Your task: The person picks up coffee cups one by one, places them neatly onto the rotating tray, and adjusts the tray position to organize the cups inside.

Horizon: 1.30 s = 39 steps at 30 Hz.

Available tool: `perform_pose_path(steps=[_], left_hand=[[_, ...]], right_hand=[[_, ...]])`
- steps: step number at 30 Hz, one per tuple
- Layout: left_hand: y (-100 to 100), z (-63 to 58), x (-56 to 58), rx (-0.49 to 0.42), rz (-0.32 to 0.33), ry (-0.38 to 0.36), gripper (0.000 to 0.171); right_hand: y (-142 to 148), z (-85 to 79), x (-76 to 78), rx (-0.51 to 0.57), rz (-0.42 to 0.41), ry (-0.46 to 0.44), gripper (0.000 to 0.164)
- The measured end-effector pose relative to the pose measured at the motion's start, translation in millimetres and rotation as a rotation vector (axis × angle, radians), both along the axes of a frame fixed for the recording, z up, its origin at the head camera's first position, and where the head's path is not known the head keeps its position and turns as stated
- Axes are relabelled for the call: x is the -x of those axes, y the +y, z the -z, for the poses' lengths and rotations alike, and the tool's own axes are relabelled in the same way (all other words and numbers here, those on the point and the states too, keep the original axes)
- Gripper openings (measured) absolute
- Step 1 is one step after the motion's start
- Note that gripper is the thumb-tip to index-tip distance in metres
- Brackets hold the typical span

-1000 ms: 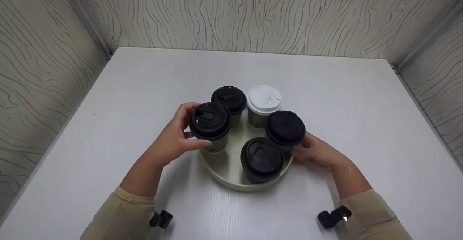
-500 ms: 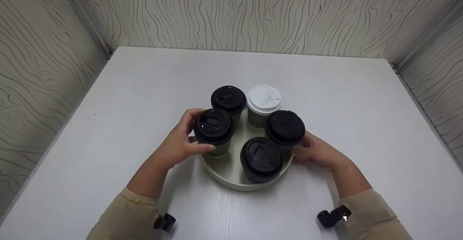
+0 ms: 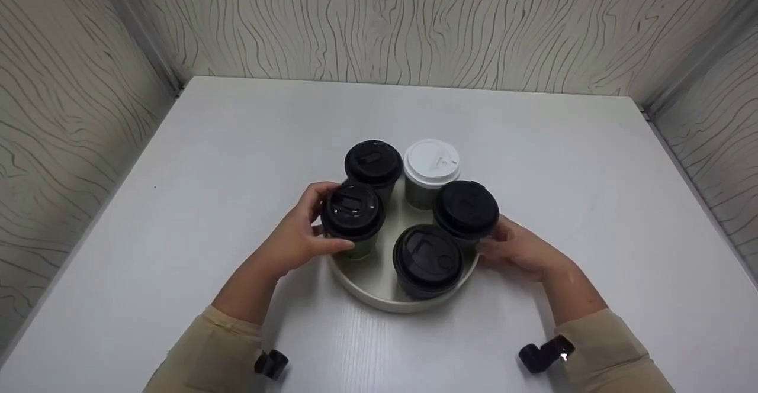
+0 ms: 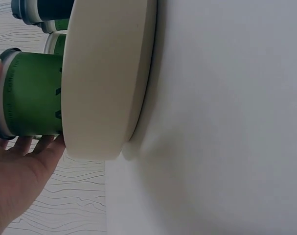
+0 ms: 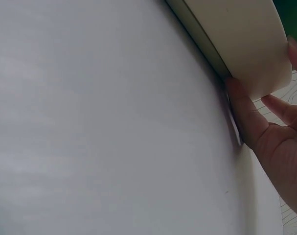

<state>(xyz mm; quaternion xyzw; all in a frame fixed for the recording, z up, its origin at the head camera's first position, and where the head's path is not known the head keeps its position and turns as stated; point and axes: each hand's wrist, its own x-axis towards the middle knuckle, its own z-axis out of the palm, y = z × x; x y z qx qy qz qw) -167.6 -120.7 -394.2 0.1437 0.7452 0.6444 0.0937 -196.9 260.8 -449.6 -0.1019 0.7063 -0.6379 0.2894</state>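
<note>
Where the white tabletop (image 3: 237, 162) meets the patterned walls on three sides, it carries a round cream tray (image 3: 379, 295) near its centre. The tray holds five lidded cups, all upright.

Cup positions, read on the tray as a clock face in the head view:
- 11 o'clock: black-lidded cup (image 3: 373, 163).
- 1 o'clock: white-lidded cup (image 3: 432, 165), just beside the 11 o'clock cup.
- 3 o'clock: black-lidded cup at the right rim (image 3: 466, 209).
- 6 o'clock: black-lidded cup at the near rim (image 3: 427, 260).
- 9 o'clock: green cup (image 3: 353, 214) with a black lid, standing inside the tray's left rim.

The left wrist view shows the green cup (image 4: 33, 95) with its base down behind the tray wall (image 4: 106, 78); whether the base is fully seated on the tray floor cannot be told.

The left hand (image 3: 296, 236) grips the green cup, fingers curled round its far side and thumb across its near side below the lid. The right hand (image 3: 521, 248) lies against the tray's outer wall at 3 o'clock; in the right wrist view the right hand (image 5: 270, 132) has its fingers extended along the tray wall (image 5: 241, 39), touching it without closing round it.

A beige sleeve covers each forearm, and a small black camera mount (image 3: 542, 354) sits at each wrist.
</note>
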Motion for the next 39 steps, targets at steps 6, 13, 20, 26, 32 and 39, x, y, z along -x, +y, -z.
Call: perform_pose_path(steps=[6, 13, 20, 26, 32, 39], left_hand=[[4, -13.8, -5.3, 0.025, 0.026, 0.004, 0.081], [2, 4.3, 4.2, 0.021, 0.034, 0.013, 0.083], [0, -0.2, 2.8, 0.033, 0.064, 0.009, 0.085], [-14, 4.0, 7.7, 0.06, 0.081, 0.019, 0.089], [-31, -10.2, 14.8, 0.13, 0.091, 0.042, 0.088], [-58, -30.2, 32.4, 0.309, 0.075, 0.074, 0.077]], right_hand=[[1, 1.1, 0.4, -0.017, 0.007, 0.008, 0.079], [2, 4.0, 0.6, 0.017, 0.002, -0.012, 0.079], [2, 4.7, 0.3, 0.05, -0.01, -0.03, 0.08], [2, 0.3, 3.9, 0.017, -0.021, -0.031, 0.078], [10, -16.7, 18.5, -0.072, -0.043, 0.0, 0.066], [24, -55.6, 39.6, -0.36, -0.021, 0.102, 0.069]])
